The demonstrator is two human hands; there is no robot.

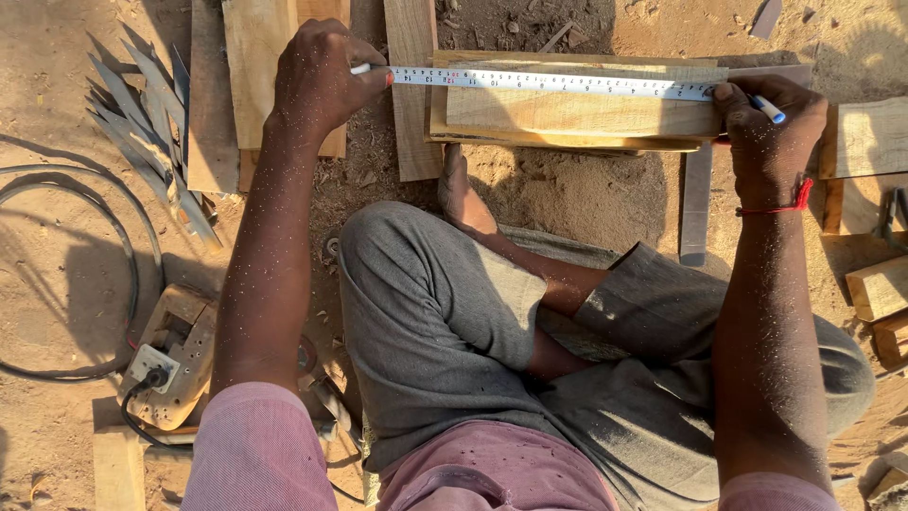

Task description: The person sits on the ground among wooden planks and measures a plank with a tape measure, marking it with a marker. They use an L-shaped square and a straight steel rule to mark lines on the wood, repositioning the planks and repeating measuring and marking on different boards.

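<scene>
From the head camera, the left hand (317,80) is closed in a fist around one end of a white measuring tape with black markings (553,83), pinching it tight just past the left end of a pale rectangular wooden plank (577,112). From that grip the tape runs straight out to the right, lying flat along the plank's far edge. At its other end the right hand (771,128) presses the tape down with its fingertips on the plank's right corner, and the same hand is clamped on a pen with a blue and white barrel (768,108), whose tip sticks out to the right of the knuckles. A thin red thread bracelet (783,205) circles that wrist.

Below the tape and between the two grips, a bare foot (463,194) rests against the plank's near edge, above bent legs in dusty grey trousers (445,322). Left of the left hand's grip lie several longer rough wooden boards (232,85), and beyond them a fan of thin pointed wooden offcuts (142,123) on the sandy, sawdust-strewn ground (567,189). Further down on that side, beside the left forearm, sits a wooden block carrying a white electrical socket (170,360), with a black cable (66,274) looping away from it. Right of the right hand's grip lie short pale wooden blocks (870,142).
</scene>
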